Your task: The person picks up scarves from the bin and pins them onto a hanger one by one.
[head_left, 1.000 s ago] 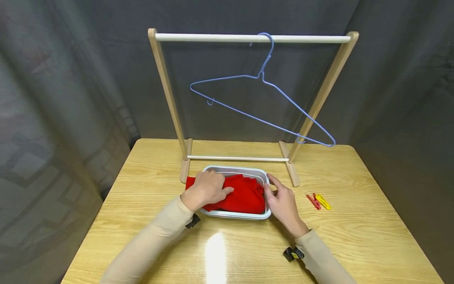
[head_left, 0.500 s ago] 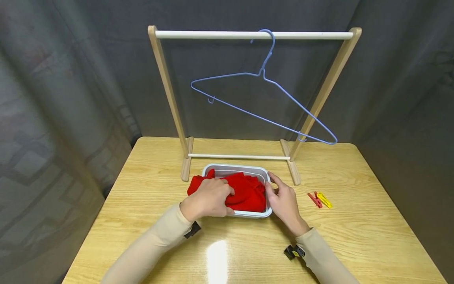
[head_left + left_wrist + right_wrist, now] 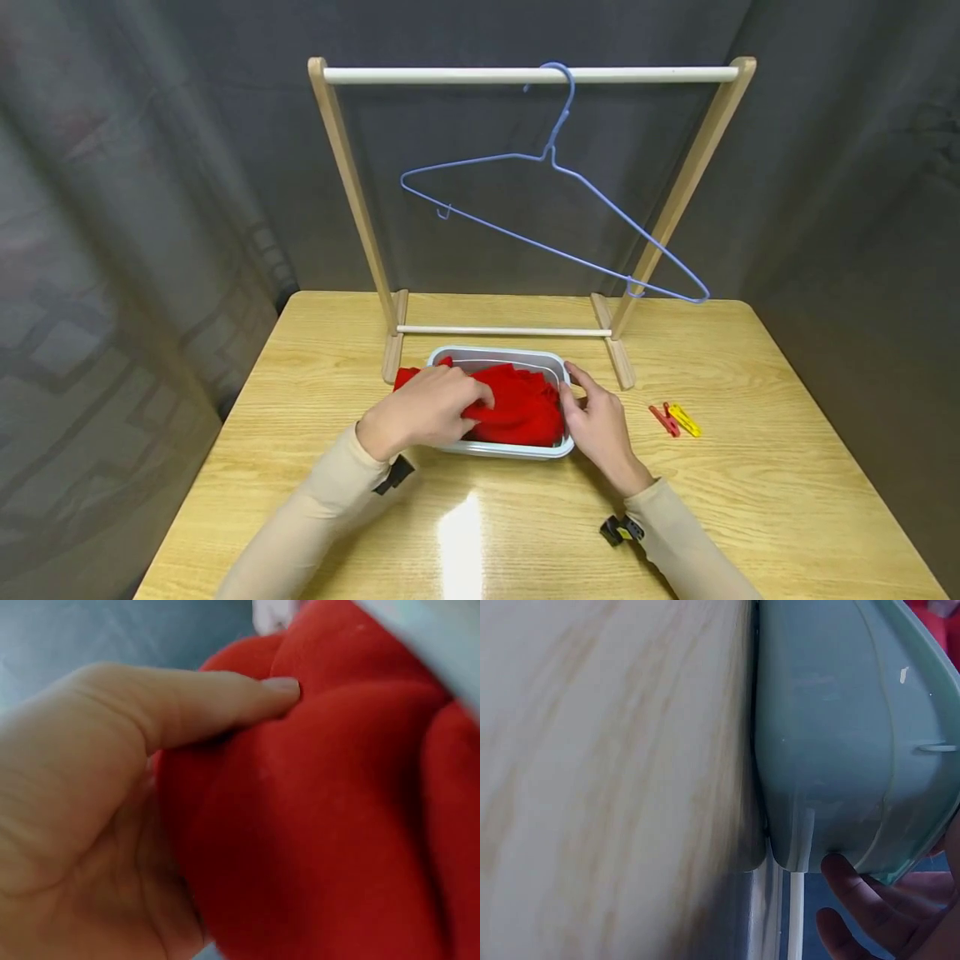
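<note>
A red cloth [image 3: 517, 408] lies bunched in a pale grey-blue plastic basin [image 3: 495, 450] on the table, with part of it rising over the basin's left end. My left hand [image 3: 423, 408] grips that left part. In the left wrist view, the thumb presses on top of the cloth [image 3: 315, 802] while the other fingers are mostly hidden beneath it. My right hand [image 3: 600, 429] holds the basin's right end, thumb at the rim and fingers along the outside. The right wrist view shows fingertips against the basin's outer wall [image 3: 832, 735].
Behind the basin stands a wooden rack with a white top rod [image 3: 450, 76]. A blue hanger [image 3: 551, 154] hangs tilted from it, its right end lower. Red [image 3: 664, 421] and yellow [image 3: 684, 420] clothespins lie on the table [image 3: 750, 500] right of the basin.
My left hand has dipped toward the basin's front edge, then shifted left, its grip on the cloth changing. The cloth's left part has been bunched up. My right hand stays at the basin.
</note>
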Available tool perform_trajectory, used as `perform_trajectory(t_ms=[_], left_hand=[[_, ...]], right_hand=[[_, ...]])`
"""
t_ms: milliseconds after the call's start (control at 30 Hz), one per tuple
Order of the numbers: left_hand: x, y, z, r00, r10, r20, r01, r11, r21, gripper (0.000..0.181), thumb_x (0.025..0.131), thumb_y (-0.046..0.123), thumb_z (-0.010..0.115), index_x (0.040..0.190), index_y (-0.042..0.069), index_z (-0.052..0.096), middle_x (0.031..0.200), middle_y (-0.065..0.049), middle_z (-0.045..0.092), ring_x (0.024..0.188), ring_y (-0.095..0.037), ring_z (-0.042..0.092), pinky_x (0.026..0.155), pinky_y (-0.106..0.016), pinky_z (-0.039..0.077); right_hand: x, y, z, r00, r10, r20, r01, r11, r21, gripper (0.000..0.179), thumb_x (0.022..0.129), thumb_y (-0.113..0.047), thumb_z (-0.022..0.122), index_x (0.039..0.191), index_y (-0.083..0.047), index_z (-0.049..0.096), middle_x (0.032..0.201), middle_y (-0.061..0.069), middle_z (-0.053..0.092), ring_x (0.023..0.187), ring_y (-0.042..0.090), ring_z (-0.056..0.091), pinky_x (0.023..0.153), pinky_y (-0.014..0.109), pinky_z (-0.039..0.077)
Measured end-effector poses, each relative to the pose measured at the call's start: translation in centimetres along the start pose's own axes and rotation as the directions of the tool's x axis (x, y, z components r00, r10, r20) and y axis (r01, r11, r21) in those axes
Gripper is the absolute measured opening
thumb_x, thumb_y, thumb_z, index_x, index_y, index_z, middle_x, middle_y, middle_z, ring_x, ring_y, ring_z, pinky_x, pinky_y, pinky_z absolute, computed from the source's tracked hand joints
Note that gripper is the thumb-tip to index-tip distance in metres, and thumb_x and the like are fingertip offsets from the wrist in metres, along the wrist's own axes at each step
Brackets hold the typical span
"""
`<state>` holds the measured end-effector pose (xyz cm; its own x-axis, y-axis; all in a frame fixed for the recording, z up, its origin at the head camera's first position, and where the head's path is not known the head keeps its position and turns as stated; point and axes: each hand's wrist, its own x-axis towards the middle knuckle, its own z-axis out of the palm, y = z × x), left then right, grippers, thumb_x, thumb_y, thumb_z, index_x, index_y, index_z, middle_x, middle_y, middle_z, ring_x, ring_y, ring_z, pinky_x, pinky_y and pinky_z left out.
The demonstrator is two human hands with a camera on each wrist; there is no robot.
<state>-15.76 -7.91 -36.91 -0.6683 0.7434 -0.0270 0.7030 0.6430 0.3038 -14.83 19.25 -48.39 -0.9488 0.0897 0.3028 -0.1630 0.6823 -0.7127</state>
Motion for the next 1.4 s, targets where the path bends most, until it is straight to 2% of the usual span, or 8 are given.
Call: perform_trajectory(t_ms=[200, 400, 567, 667, 833, 1100, 1267, 1400], left_hand=[[-1.0, -0.3, -3.0, 1.000, -0.006, -0.009, 0.006, 0.999, -0.035, 0.027, 0.089, 0.005, 0.075, 0.115, 0.012, 0.080, 0.097, 0.003, 0.079, 0.062, -0.006, 0.048, 0.068, -0.025, 0.049], [-1.7, -1.4, -5.3, 0.993, 0.062, -0.101, -0.076, 0.988, -0.136, 0.028, 0.087, 0.005, 0.073, 0.112, 0.017, 0.079, 0.067, 0.014, 0.056, 0.058, -0.003, 0.032, 0.061, -0.023, 0.034], [-2.5, -2.8, -6.3, 0.989, 0.001, -0.148, -0.062, 0.912, -0.406, 0.033, 0.087, -0.002, 0.069, 0.113, 0.016, 0.079, 0.076, 0.008, 0.065, 0.057, -0.007, 0.043, 0.058, -0.024, 0.041], [-1.8, -3.6, -5.3, 0.966, -0.088, -0.242, -0.034, 0.888, -0.459, 0.031, 0.089, -0.001, 0.070, 0.114, 0.016, 0.079, 0.089, 0.001, 0.074, 0.062, -0.012, 0.052, 0.060, -0.026, 0.044], [1.2, -3.8, -1.5, 0.901, -0.182, -0.393, 0.093, 0.967, -0.235, 0.031, 0.092, 0.006, 0.074, 0.122, 0.016, 0.077, 0.118, -0.002, 0.079, 0.094, -0.021, 0.073, 0.078, -0.035, 0.056], [2.8, -1.3, 3.4, 0.967, -0.242, -0.079, 0.249, 0.965, 0.087, 0.059, 0.092, 0.046, 0.080, 0.142, 0.018, 0.067, 0.145, -0.010, 0.065, 0.135, -0.031, 0.058, 0.117, -0.052, 0.043], [3.4, -0.2, 3.9, 0.974, -0.227, -0.008, 0.222, 0.943, 0.248, 0.065, 0.083, 0.056, 0.085, 0.139, 0.028, 0.070, 0.141, -0.007, 0.067, 0.131, -0.029, 0.058, 0.111, -0.049, 0.044], [3.7, -0.4, 4.5, 0.988, -0.153, -0.007, 0.148, 0.941, 0.305, 0.042, 0.085, 0.044, 0.088, 0.123, 0.031, 0.080, 0.121, -0.002, 0.074, 0.115, -0.027, 0.066, 0.099, -0.046, 0.049]], right_hand=[[0.0, 0.0, 0.0, 1.000, 0.010, 0.003, -0.010, 1.000, -0.003, 0.041, 0.103, -0.018, 0.066, 0.142, -0.007, 0.068, 0.129, 0.015, 0.077, 0.082, 0.023, 0.081, 0.071, 0.037, 0.058], [0.0, 0.0, 0.0, 1.000, 0.011, 0.008, -0.011, 1.000, 0.002, 0.041, 0.103, -0.019, 0.066, 0.143, -0.007, 0.068, 0.130, 0.015, 0.076, 0.087, 0.026, 0.082, 0.077, 0.043, 0.060], [0.0, 0.0, 0.1, 1.000, 0.003, 0.009, -0.003, 1.000, 0.002, 0.041, 0.104, -0.020, 0.064, 0.143, -0.008, 0.068, 0.129, 0.015, 0.076, 0.087, 0.027, 0.082, 0.080, 0.049, 0.061], [0.0, 0.1, 0.1, 1.000, -0.001, 0.010, 0.001, 1.000, -0.003, 0.041, 0.105, -0.020, 0.063, 0.143, -0.007, 0.067, 0.129, 0.015, 0.076, 0.088, 0.027, 0.082, 0.079, 0.048, 0.061], [0.0, 0.1, 0.1, 1.000, 0.014, 0.015, -0.014, 1.000, -0.002, 0.041, 0.105, -0.020, 0.063, 0.144, -0.008, 0.067, 0.130, 0.014, 0.076, 0.086, 0.026, 0.082, 0.074, 0.041, 0.060], [-0.1, 0.0, 0.1, 0.999, 0.012, 0.030, -0.012, 1.000, -0.013, 0.042, 0.104, -0.021, 0.063, 0.145, -0.009, 0.066, 0.133, 0.015, 0.075, 0.091, 0.028, 0.081, 0.081, 0.050, 0.061], [0.0, 0.1, 0.0, 1.000, -0.001, 0.014, 0.001, 1.000, -0.013, 0.042, 0.104, -0.021, 0.063, 0.144, -0.007, 0.067, 0.132, 0.015, 0.075, 0.089, 0.029, 0.081, 0.081, 0.051, 0.060], [0.0, 0.1, 0.0, 1.000, 0.005, 0.023, -0.005, 1.000, -0.014, 0.043, 0.104, -0.021, 0.063, 0.145, -0.007, 0.066, 0.132, 0.015, 0.075, 0.090, 0.029, 0.081, 0.081, 0.051, 0.060]])
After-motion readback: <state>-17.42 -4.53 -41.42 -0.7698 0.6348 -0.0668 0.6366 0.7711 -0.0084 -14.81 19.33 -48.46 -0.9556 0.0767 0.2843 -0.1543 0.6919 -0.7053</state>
